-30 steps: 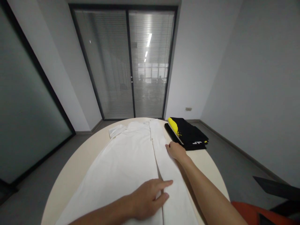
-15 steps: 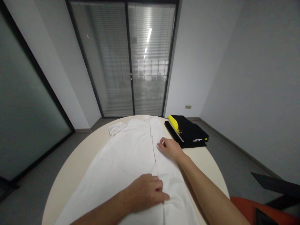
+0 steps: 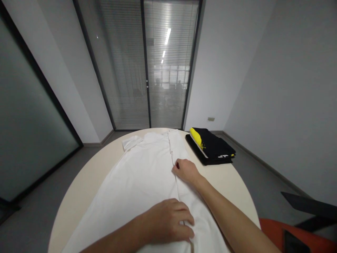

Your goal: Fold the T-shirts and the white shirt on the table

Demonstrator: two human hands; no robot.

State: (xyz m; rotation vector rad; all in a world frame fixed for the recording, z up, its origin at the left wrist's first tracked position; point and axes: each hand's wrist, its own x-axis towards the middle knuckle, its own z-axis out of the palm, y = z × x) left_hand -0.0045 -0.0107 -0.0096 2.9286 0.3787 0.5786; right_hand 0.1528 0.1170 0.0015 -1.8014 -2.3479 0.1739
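A white short-sleeved T-shirt [image 3: 134, 182] lies spread over the table, its right side folded inward as a long strip. My right hand [image 3: 186, 171] is closed in a pinch on the strip's inner edge, about midway along the garment. Closer to me, my left hand [image 3: 171, 222] rests on the cloth, thumb and fingers curled in on the same edge. Its fingertips partly cover the fabric there. One sleeve [image 3: 132, 142] sticks out at the far left of the shirt.
The round cream table [image 3: 84, 182] carries a stack of folded black clothes [image 3: 213, 146] with yellow print at the far right. An orange chair [image 3: 273, 232] stands at the lower right. Glass doors with blinds [image 3: 168, 95] are behind the table.
My right hand has come slightly nearer and left, closing onto the fold's edge. My left hand has shifted a little right and its fingers have reached forward; the near edge has moved right.
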